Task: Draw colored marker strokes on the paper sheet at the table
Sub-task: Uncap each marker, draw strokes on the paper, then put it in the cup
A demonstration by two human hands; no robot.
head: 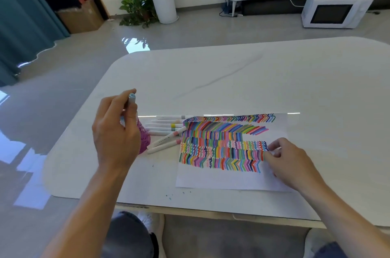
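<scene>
A white counter (232, 72) on a glossy grey floor (73, 72) bears the stroke-filled paper sheet (221, 179). The left hand (114, 131) has its fingers gripped round a marker (130, 100). The right hand (289, 160) has its fingers curled on the sheet, their hold unclear.

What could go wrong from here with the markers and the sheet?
The right hand rests on the coloured strokes of the white paper sheet; fresh ink might smear. The loose white markers lie at the sheet's left edge; a nudge could roll them. The left hand holds a blue-capped marker right by the purple mesh holder and might tip it.
</scene>
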